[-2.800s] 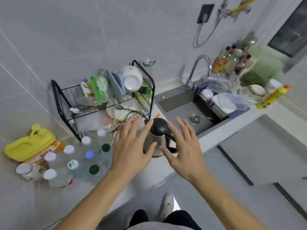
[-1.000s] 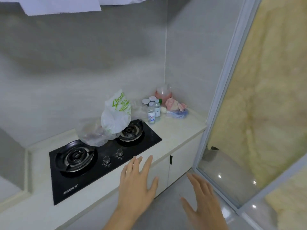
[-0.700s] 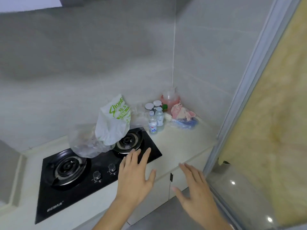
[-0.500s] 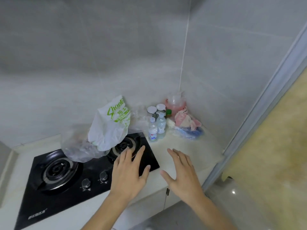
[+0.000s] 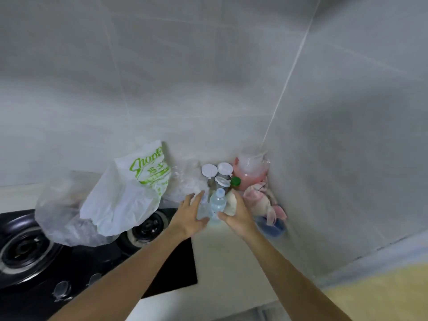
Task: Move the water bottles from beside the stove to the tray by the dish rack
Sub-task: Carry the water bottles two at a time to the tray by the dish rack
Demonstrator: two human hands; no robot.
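Grey tiled walls (image 5: 208, 77) are filling the upper two thirds of the frame and meeting in a corner seam running down toward the centre right. A pale countertop (image 5: 222, 256) is lying below them, its front edge crossing the lower right, with a bare strip between the stove and the right wall.

The black gas stove (image 5: 69, 269) is occupying the lower left; its right edge is ending just left of the bare strip. A white shopping bag with green print (image 5: 129, 193) and a clear plastic bag (image 5: 58, 216) are slumping over the burners.

In the corner, a pink-tinted jug (image 5: 251, 172) is standing against the seam, with a pink cloth (image 5: 261, 200) and a blue item (image 5: 271, 228) crowding the right wall below it. Two white-lidded jars (image 5: 209, 170) and a green-capped bottle (image 5: 235, 181) are sitting tightly behind the water bottles.

The left hand (image 5: 190, 216) is reaching in with fingers spread, its palm facing a blurred water bottle (image 5: 203, 205); whether it is touching is unclear. The right hand (image 5: 238, 214) is also spread, fingers extended just right of a small clear water bottle (image 5: 217, 202) standing upright at center frame, beside the stove's far right corner. Neither hand is visibly closing on anything.
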